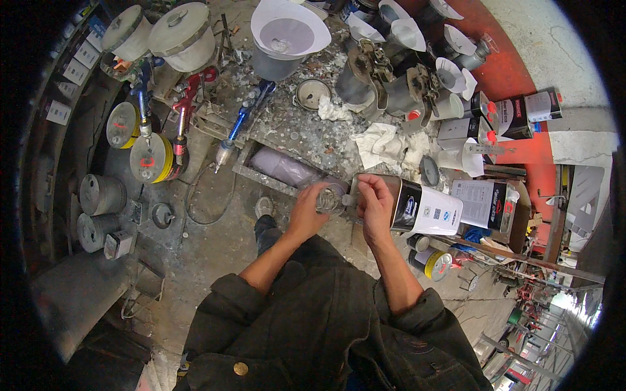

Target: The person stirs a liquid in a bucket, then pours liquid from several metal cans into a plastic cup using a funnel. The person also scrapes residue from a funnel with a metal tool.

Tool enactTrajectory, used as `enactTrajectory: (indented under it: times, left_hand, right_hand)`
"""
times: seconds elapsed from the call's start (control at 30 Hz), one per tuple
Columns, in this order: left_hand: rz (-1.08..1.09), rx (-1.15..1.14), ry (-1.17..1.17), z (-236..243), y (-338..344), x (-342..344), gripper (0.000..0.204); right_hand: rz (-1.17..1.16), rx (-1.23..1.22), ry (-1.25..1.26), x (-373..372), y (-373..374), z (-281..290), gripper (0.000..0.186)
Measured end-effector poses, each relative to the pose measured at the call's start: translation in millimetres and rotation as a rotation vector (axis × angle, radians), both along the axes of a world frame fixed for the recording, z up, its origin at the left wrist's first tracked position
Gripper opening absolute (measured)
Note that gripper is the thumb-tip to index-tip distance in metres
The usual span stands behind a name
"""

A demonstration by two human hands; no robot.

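A small clear plastic cup [330,199] is held in the fingers of my left hand [306,214], in front of the bench edge. My right hand [375,207] is closed in a pinch just to the right of the cup. At its fingertips is a small clear plastic piece [350,199]; its exact kind is hard to make out. A rectangular black and white metal can [427,210] is close against my right hand, its grey top facing the hand. Part of that top is hidden behind my fingers.
On the stained bench are a large mixing cup with a paper strainer [291,32], crumpled white rags [381,144] and a round tin lid [313,94]. Blue [244,114] and red [189,98] spray guns hang left. Several cans and strainers crowd the right; yellow-banded tins [151,158] stand left.
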State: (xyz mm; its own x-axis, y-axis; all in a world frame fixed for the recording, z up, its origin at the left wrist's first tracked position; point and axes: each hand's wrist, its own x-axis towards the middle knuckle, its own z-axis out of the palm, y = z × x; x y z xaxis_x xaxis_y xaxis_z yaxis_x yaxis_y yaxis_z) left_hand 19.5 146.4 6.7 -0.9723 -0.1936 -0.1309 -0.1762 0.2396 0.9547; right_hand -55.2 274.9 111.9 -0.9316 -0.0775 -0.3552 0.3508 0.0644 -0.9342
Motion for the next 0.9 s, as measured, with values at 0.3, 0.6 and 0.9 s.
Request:
enactTrajectory:
  times: [0.3,0.6,0.9]
  left_hand:
    - [-0.054,-0.005,-0.054,4.3,-2.4,-1.8,0.073]
    - [-0.043,0.057,0.005,7.1,-0.5,-6.8,0.073]
    - [-0.112,0.221,0.035,14.3,7.1,-19.4,0.075]
  right_hand:
    - [0.029,0.035,0.048,-1.8,1.3,-2.5,0.013]
    - [-0.048,-0.032,-0.040,-3.6,6.7,17.7,0.016]
    - [-0.128,-0.150,-0.117,-10.4,23.7,68.7,0.014]
